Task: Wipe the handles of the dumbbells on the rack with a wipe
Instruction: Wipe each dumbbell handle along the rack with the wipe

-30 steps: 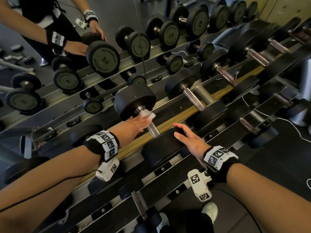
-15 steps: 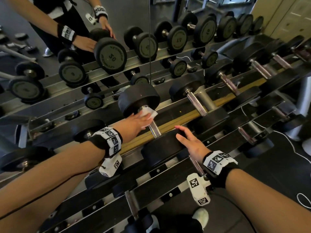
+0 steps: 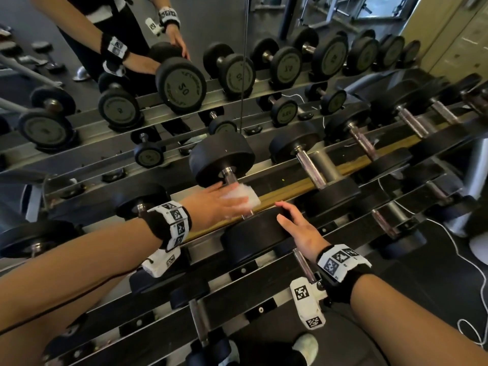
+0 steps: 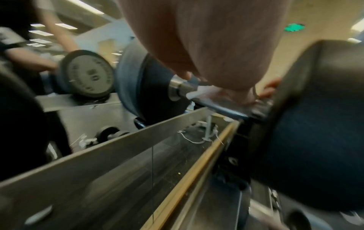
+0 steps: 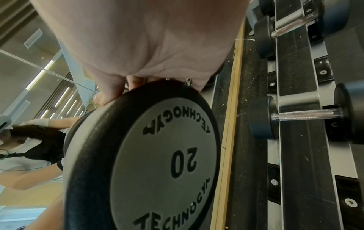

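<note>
A black dumbbell lies on the top tier of the rack (image 3: 266, 307); its far head (image 3: 221, 157) and near head (image 3: 253, 236) are joined by a chrome handle (image 3: 230, 177). My left hand (image 3: 224, 199) grips the handle's middle through a white wipe (image 3: 245, 195). In the left wrist view the wipe (image 4: 199, 93) shows under my palm against the handle (image 4: 222, 109). My right hand (image 3: 298, 228) rests on top of the near head, fingers laid over its rim. The right wrist view shows that head's face marked 20 (image 5: 157, 163) under my right hand (image 5: 157, 54).
More dumbbells (image 3: 311, 167) sit to the right on the same tier and others on the lower tier (image 3: 200, 320). A mirror behind the rack reflects the weights (image 3: 179, 83) and my arms. A white cable (image 3: 470, 326) trails on the floor at right.
My left hand has slid the wipe down the handle from the far head toward the near head. My right hand has stayed on the near head.
</note>
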Demonstrator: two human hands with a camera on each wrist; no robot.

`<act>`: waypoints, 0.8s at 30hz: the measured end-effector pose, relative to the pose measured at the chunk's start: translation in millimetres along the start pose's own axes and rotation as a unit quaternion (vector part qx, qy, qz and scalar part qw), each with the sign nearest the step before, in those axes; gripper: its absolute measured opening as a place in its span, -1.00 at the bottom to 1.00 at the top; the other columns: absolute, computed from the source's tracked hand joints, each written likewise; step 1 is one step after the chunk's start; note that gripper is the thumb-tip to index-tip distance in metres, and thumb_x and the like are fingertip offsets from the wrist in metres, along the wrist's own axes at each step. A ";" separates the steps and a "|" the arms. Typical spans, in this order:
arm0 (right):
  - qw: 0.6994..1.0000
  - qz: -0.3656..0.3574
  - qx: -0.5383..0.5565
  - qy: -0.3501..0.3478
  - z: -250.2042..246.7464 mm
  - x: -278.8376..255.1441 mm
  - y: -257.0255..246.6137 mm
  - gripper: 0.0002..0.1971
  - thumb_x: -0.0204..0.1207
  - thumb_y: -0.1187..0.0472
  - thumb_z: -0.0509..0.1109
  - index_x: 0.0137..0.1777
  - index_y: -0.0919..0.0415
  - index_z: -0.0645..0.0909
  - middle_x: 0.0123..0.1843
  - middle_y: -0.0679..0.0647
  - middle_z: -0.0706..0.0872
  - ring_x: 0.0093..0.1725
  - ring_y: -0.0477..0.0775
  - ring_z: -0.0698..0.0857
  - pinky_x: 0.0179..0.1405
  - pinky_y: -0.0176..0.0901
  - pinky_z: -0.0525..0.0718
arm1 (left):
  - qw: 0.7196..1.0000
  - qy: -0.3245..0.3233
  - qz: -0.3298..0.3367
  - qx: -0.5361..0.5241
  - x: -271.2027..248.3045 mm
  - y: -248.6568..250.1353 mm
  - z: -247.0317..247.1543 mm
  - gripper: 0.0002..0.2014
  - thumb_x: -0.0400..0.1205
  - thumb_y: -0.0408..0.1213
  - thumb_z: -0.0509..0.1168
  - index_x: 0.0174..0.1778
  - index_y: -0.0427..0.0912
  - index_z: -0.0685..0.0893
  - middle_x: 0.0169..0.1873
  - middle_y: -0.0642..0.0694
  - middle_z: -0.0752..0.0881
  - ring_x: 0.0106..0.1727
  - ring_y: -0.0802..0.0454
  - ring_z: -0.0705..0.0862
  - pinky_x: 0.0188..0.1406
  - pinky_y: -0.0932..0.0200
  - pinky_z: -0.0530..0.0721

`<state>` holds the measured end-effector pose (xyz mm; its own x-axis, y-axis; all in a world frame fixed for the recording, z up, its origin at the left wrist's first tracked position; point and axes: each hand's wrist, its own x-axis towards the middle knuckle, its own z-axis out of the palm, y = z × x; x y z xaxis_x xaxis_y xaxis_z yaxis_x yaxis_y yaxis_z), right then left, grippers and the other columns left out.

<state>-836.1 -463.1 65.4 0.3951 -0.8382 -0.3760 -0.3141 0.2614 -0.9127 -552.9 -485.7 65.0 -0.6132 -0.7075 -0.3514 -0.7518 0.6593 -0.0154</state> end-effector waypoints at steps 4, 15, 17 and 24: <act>1.000 -0.004 -0.013 0.000 -0.3 0.4 0.7 -0.61 0.74 0.03 0.21 0.54 -0.20 0.35 0.24 -0.12 0.63 -0.01 -0.41 0.72 -0.17 -0.56 0.63 | 0.998 -0.015 0.043 0.038 -0.6 1.1 6.3 -0.24 0.72 -0.24 0.19 0.71 0.24 -0.11 0.73 0.20 -0.18 0.71 -0.07 -0.32 0.66 -0.17 -0.21; 1.000 0.003 -0.011 -0.003 -1.3 0.1 0.4 -0.61 0.74 0.05 0.21 0.55 -0.19 0.35 0.26 -0.12 0.62 0.01 -0.33 0.73 -0.19 -0.56 0.63 | 0.989 0.032 -0.090 -0.110 3.3 5.3 5.6 -0.28 0.75 -0.36 0.15 0.74 0.13 -0.06 0.75 0.07 -0.12 0.74 -0.07 -0.24 0.72 -0.16 -0.10; 1.000 0.002 -0.016 0.002 -0.8 0.5 -0.3 -0.60 0.74 0.06 0.21 0.55 -0.16 0.36 0.28 -0.09 0.62 0.04 -0.32 0.71 -0.17 -0.59 0.61 | 0.993 0.016 -0.059 -0.104 2.5 11.8 11.7 -0.23 0.73 -0.35 0.20 0.72 0.26 -0.06 0.74 0.17 -0.15 0.74 -0.04 -0.25 0.69 -0.17 -0.07; 0.997 0.011 -0.076 0.004 2.3 -0.6 -4.4 -0.56 0.77 -0.02 0.14 0.62 -0.18 0.26 0.51 0.02 0.53 0.33 -0.16 0.61 0.30 -0.30 0.56 | 0.955 0.039 -0.168 -0.240 6.7 4.2 1.0 -0.40 0.82 -0.33 -0.03 0.74 0.08 -0.12 0.75 -0.03 -0.21 0.73 -0.21 -0.26 0.72 -0.19 -0.16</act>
<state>-833.0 -462.6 69.3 0.3804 -0.8368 -0.3937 -0.4498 0.2045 -0.8694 -559.9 -487.4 61.6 -0.3205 -0.8877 -0.3306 -0.9223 0.2129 0.3225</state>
